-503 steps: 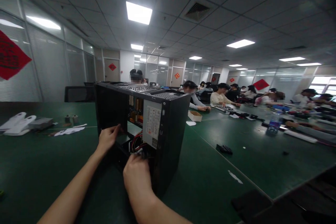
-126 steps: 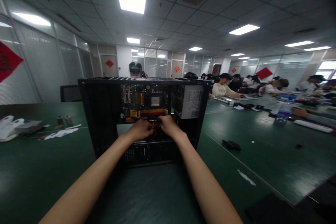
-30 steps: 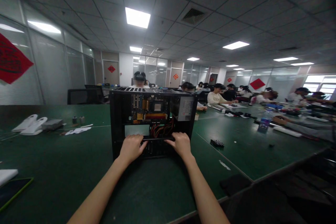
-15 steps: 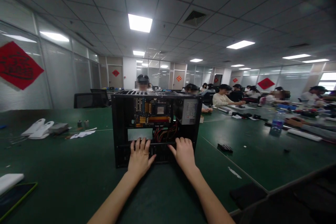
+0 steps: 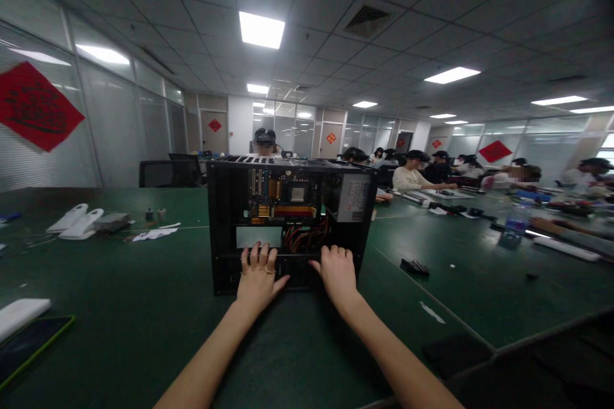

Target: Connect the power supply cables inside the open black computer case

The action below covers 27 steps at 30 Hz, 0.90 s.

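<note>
A black computer case [image 5: 220, 223] stands upright on the green table, its open side facing me. Inside it I see a motherboard [image 5: 263, 192], a silver power supply [image 5: 352, 199] at the upper right and a bundle of coloured cables [image 5: 307, 238] below. My left hand [image 5: 258, 276] has its fingers hooked over the case's lower crossbar, with the thumb out to the side. Further right, my right hand [image 5: 338, 272] grips the same bar, fingers curled over it. The fingertips of both hands are hidden behind the bar.
White plastic pieces [image 5: 82, 223] and a grey box [image 5: 111, 222] lie on the left. A green-edged phone [image 5: 33, 345] rests nearer me. On the right are a small black part [image 5: 415, 267] and a water bottle [image 5: 517, 220]. Several people sit at tables beyond.
The view has tilted down and turned slightly left, so everything appears higher and a little further right. Both hands keep their hold on the case's bar.
</note>
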### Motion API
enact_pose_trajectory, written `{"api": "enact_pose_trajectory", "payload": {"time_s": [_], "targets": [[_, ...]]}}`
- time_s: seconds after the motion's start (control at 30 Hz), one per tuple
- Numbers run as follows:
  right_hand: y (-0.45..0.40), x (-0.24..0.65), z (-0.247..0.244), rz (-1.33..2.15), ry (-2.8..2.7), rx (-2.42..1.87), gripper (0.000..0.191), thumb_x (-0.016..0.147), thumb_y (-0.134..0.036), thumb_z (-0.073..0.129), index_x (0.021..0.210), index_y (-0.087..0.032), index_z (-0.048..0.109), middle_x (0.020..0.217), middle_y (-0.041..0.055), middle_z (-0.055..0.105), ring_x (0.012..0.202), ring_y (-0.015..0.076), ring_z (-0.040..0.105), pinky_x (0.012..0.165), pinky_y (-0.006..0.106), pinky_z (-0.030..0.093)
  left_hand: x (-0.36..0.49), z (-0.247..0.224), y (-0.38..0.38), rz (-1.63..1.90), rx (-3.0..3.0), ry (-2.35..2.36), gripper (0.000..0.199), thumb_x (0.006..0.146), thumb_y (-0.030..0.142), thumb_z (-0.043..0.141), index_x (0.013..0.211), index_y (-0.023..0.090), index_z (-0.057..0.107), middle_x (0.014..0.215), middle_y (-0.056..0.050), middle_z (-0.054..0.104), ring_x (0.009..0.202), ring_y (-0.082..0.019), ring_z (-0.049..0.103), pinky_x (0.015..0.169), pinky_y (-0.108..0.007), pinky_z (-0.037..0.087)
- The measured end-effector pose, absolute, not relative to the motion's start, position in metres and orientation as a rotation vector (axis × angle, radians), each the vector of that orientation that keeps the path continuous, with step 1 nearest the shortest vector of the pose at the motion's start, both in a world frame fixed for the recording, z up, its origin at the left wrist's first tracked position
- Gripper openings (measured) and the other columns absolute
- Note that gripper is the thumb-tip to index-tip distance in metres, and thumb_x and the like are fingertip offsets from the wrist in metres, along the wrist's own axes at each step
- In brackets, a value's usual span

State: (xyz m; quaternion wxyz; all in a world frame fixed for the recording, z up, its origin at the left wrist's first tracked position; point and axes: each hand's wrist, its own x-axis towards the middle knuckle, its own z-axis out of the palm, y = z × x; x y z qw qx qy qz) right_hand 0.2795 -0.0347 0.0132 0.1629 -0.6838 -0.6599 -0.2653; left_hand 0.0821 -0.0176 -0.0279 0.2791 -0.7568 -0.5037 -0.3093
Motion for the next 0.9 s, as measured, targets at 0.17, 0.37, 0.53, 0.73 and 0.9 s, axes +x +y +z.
{"api": "enact_pose_trajectory", "payload": {"time_s": [0.17,0.37,0.53,0.73,0.9], "targets": [[-0.039,0.277,0.009,-0.783,-1.851,-1.935,0.032,0.083,-0.045,0.070,0.090,-0.014,0.065,0.086,0.0138,0.063,0.085,0.0313,0.058,0.079,0.042,0.038,0.081,-0.024,-0.023,-0.890,-2.029,-1.373,0.041,0.088,0.040,0.056,0.120,0.013,0.056,0.121,-0.017,0.059,0.122,-0.035,0.046,0.110,-0.056,0.023],[-0.036,0.292,-0.006,-0.871,-1.875,-1.731,0.037,0.082,-0.051,0.069,0.090,-0.016,0.060,0.085,0.0102,0.058,0.082,0.0280,0.053,0.079,0.040,0.037,0.039,-0.005,-0.016,-0.830,-2.283,-1.168,0.037,0.088,0.035,0.059,0.120,0.018,0.055,0.114,-0.012,0.064,0.106,-0.028,0.057,0.094,-0.044,0.040],[-0.026,0.323,-0.011,-0.834,-2.074,-1.515,0.032,0.083,-0.047,0.069,0.090,-0.017,0.058,0.085,0.0071,0.058,0.080,0.0247,0.053,0.073,0.035,0.037,0.016,0.011,-0.018,-0.801,-2.314,-1.255,0.028,0.090,0.041,0.057,0.105,0.018,0.063,0.101,-0.009,0.069,0.094,-0.026,0.061,0.084,-0.041,0.042],[-0.019,0.345,-0.018,-0.818,-2.186,-1.255,0.027,0.096,-0.032,0.053,0.114,-0.014,0.059,0.097,0.0103,0.063,0.089,0.0238,0.056,0.083,0.035,0.038,0.020,0.019,-0.026,-0.749,-2.401,-1.310,0.026,0.088,0.034,0.059,0.109,0.020,0.062,0.104,-0.008,0.069,0.096,-0.025,0.061,0.086,-0.040,0.040],[-0.025,0.343,-0.015,-0.722,-2.126,-1.297,0.030,0.099,-0.032,0.045,0.115,-0.013,0.061,0.099,0.0117,0.063,0.090,0.0237,0.055,0.082,0.035,0.038,0.023,0.021,-0.027,-0.724,-2.365,-1.366,0.025,0.084,0.035,0.064,0.104,0.020,0.062,0.100,-0.007,0.069,0.093,-0.026,0.061,0.081,-0.039,0.039]]}}
